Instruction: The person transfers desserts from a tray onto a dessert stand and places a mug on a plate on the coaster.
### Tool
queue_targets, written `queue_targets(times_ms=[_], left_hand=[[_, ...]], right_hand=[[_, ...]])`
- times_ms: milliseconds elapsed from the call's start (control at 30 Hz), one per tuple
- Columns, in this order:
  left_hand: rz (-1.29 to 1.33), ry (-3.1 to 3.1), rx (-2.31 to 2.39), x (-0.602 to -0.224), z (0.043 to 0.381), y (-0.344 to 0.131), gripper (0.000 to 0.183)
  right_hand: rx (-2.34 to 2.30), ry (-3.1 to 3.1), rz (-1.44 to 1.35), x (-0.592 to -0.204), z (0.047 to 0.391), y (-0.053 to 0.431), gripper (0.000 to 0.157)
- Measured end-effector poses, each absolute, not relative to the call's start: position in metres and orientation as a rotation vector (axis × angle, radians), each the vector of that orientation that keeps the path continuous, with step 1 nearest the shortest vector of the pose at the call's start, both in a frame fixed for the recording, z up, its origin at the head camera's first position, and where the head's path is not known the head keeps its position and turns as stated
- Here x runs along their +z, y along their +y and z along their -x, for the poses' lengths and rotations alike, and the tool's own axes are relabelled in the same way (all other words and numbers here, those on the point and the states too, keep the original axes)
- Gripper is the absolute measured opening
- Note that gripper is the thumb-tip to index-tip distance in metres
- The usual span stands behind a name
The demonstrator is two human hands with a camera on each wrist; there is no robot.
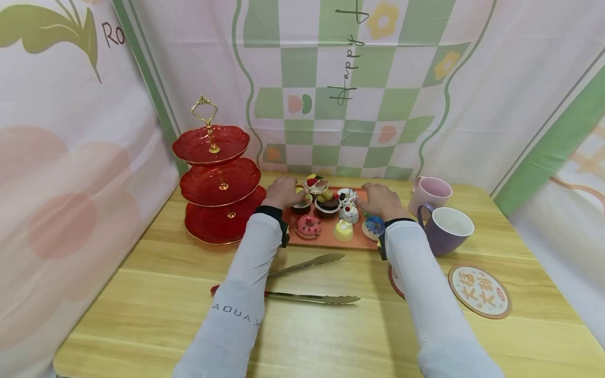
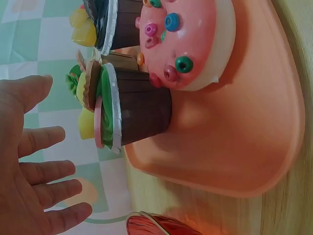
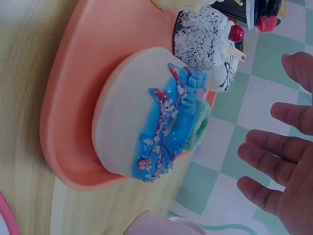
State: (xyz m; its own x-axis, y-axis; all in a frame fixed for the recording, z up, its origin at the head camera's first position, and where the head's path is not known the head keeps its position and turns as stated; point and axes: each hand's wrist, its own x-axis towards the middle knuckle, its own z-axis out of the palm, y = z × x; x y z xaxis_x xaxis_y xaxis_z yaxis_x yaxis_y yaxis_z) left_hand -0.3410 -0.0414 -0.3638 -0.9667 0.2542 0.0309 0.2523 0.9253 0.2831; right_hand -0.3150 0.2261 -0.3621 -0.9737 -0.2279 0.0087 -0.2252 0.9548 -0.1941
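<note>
So the orange tray (image 1: pixel 323 241) of cakes (image 1: pixel 327 204) sits near the tabletop's (image 1: pixel 312 336) back edge, right between my hands: left (image 1: pixel 283 193) by its left end, right (image 1: pixel 382 199) by its right, neither clearly nearer. Both spread wide, holding nothing. Tray's long axis runs sideways, ends pointing left and right.

Dark letters on the left sleeve (image 1: pixel 243 294) read "AQUAX", the last running to the edge. "Happy" ran sideways up the checked cloth (image 1: pixel 331 68), before a letter cut by the frame. "Ro" stood on the left-hand cloth (image 1: pixel 90 147). Orange Chinese characters, including 大, marked the round coaster (image 1: pixel 479 291).
</note>
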Motion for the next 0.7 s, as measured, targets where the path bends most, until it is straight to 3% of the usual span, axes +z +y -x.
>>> queue_targets(times_ms=[700], left_hand=[[-0.505, 3.041, 0.497, -0.3602, 0.3361, -0.0506, 0.051]], right_hand=[[-0.325, 3.074, 0.491, -0.3669, 0.311, 0.2171, 0.049]])
